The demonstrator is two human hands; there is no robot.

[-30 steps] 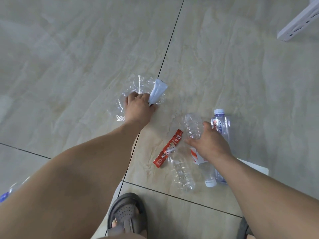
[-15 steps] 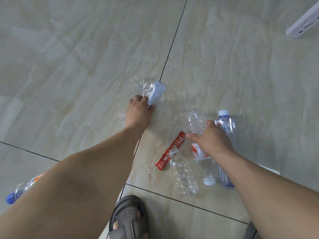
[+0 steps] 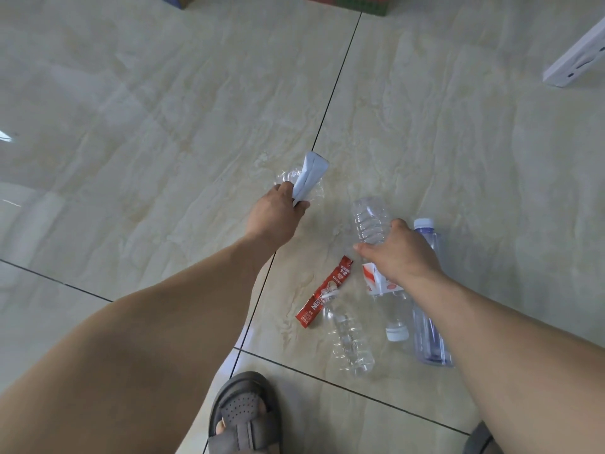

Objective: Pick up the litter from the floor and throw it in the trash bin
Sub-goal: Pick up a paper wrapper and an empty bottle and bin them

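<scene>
My left hand [image 3: 274, 213] is closed on a crumpled clear plastic wrapper [image 3: 288, 177] together with a folded white paper [image 3: 310, 175], held just off the floor. My right hand [image 3: 400, 253] grips a clear plastic bottle [image 3: 370, 221] with a red and white label and a white cap pointing toward me. Beside it on the tiles lie a bluish bottle [image 3: 429, 326], another crushed clear bottle [image 3: 348, 342] and a red coffee sachet [image 3: 324, 293]. No trash bin is in view.
Glossy beige floor tiles [image 3: 163, 109] with dark grout lines stretch all around. A white furniture leg [image 3: 576, 57] stands at the upper right. Coloured boxes [image 3: 347, 1] sit along the top edge. My sandalled foot [image 3: 245, 417] is at the bottom.
My left hand has bunched the spread wrapper and paper into its grip and lifted them. My right hand has closed around the clear bottle. The camera view has risen slightly.
</scene>
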